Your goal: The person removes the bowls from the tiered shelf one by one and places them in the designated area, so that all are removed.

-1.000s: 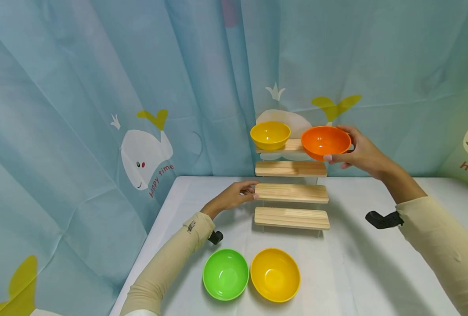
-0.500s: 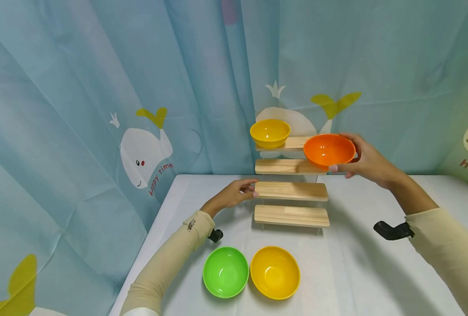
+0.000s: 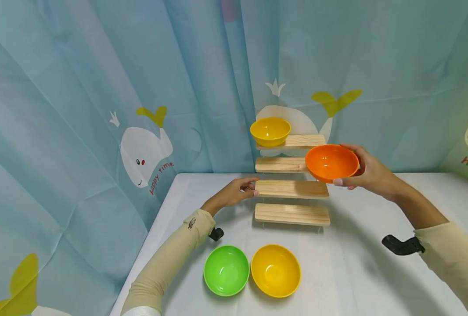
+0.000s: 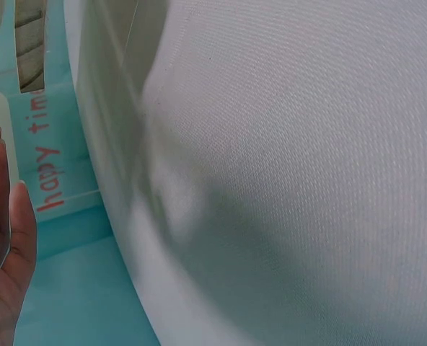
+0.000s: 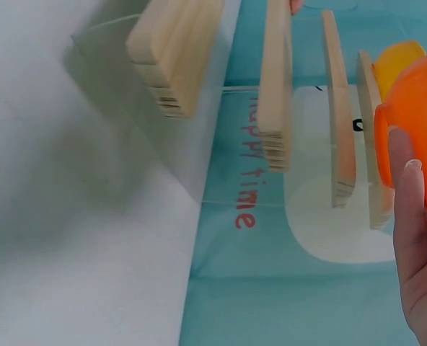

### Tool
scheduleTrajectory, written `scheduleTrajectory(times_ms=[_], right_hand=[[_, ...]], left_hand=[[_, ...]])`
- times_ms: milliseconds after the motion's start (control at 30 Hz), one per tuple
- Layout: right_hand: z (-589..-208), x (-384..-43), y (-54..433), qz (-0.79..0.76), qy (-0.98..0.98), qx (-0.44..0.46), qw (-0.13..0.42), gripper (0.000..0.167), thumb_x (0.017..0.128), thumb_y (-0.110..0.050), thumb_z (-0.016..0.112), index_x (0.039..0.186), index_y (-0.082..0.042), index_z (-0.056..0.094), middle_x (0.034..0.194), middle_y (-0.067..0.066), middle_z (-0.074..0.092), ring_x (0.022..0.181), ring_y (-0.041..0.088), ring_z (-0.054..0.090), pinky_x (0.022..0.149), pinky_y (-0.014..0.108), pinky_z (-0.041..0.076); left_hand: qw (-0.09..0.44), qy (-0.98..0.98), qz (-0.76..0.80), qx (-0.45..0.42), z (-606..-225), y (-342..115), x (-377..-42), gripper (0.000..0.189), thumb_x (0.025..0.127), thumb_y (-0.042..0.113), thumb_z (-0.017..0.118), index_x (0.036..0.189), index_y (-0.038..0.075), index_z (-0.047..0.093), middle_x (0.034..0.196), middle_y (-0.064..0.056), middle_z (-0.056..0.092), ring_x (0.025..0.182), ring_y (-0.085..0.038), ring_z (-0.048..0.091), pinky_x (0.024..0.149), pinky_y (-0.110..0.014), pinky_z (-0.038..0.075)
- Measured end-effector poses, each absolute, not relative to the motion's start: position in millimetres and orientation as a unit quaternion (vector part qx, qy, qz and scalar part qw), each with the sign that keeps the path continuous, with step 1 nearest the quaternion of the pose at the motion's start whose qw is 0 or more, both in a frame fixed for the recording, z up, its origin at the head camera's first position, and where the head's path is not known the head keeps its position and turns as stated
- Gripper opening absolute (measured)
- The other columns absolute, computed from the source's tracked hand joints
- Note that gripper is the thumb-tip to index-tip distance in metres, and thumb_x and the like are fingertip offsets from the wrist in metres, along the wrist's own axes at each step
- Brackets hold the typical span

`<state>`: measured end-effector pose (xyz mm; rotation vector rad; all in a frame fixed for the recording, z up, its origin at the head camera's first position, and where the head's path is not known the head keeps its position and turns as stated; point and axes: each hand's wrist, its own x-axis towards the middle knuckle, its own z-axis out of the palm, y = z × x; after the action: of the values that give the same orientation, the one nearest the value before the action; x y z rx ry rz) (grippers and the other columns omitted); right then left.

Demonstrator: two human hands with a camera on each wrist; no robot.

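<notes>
Before blue whale-print curtain (image 3: 218, 66), white table (image 3: 325, 272) | right hand (image 3: 370, 174) grips orange bowl (image 3: 331, 163) | left hand (image 3: 233, 193) pinches wooden shelf (image 3: 293, 188)

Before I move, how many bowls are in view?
4: a yellow bowl on the top shelf, an orange bowl in the right hand, and a green bowl left of a second yellow bowl on the table.

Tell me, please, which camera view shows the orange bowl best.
The head view: it shows the orange bowl nearly whole, inside included, with the right hand gripping its right side. The right wrist view shows only part of its outside, cut off by the picture's edge; the left wrist view doesn't show it.
</notes>
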<state>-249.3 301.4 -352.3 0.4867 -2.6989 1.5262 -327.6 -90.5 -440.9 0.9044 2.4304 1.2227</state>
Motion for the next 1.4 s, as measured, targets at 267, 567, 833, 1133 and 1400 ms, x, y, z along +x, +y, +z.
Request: scheduleTrajectory(times_ms=[267, 567, 833, 1133, 1400], right_hand=[[-361.8, -238.8, 301.7, 0.496, -0.852, 0.167, -0.005, 0.096, 0.083, -0.003, 0.078, 0.158, -0.009, 0.019, 0.141, 0.006, 0.040, 0.094, 0.013, 0.061, 0.068, 0.032, 0.060], [-374.5, -228.6, 305.8, 0.491, -0.850, 0.192, -0.002, 0.096, 0.083, -0.003, 0.078, 0.158, -0.005, 0.018, 0.140, -0.001, 0.040, 0.106, 0.004, 0.055, 0.076, 0.024, 0.059], [-385.3, -216.3, 308.0, 0.500, -0.841, 0.208, 0.003, 0.095, 0.082, 0.002, 0.078, 0.157, -0.005, 0.020, 0.135, -0.013, 0.043, 0.108, 0.001, 0.055, 0.077, 0.023, 0.058], [-396.7, -200.3, 308.6, 0.495, -0.843, 0.211, 0.002, 0.095, 0.079, 0.002, 0.080, 0.155, -0.006, 0.025, 0.135, -0.015, 0.045, 0.108, 0.001, 0.055, 0.075, 0.025, 0.060], [-405.5, -187.7, 310.2, 0.514, -0.821, 0.246, -0.028, 0.095, 0.079, 0.004, 0.078, 0.156, -0.007, 0.024, 0.139, -0.015, 0.046, 0.113, 0.001, 0.054, 0.077, 0.028, 0.060]], left_hand=[[0.138, 0.840, 0.419, 0.316, -441.3, -90.5, -328.6, 0.057, 0.102, 0.023, 0.062, 0.152, 0.005, 0.043, 0.125, -0.014, 0.064, 0.117, -0.025, 0.059, 0.102, -0.034, 0.048], [0.135, 0.840, 0.420, 0.317, -442.6, -88.5, -329.1, 0.056, 0.102, 0.022, 0.062, 0.152, 0.004, 0.043, 0.125, -0.015, 0.065, 0.116, -0.025, 0.059, 0.102, -0.034, 0.048], [0.138, 0.840, 0.421, 0.313, -441.8, -88.4, -328.4, 0.057, 0.102, 0.024, 0.062, 0.153, 0.005, 0.043, 0.125, -0.014, 0.065, 0.117, -0.025, 0.059, 0.102, -0.035, 0.048], [0.140, 0.841, 0.422, 0.308, -441.6, -89.8, -327.9, 0.057, 0.102, 0.026, 0.062, 0.153, 0.009, 0.044, 0.125, -0.013, 0.065, 0.116, -0.024, 0.059, 0.100, -0.035, 0.049], [0.140, 0.837, 0.430, 0.308, -441.7, -90.2, -327.9, 0.058, 0.101, 0.025, 0.063, 0.152, 0.007, 0.043, 0.123, -0.014, 0.065, 0.116, -0.025, 0.059, 0.101, -0.038, 0.048]])
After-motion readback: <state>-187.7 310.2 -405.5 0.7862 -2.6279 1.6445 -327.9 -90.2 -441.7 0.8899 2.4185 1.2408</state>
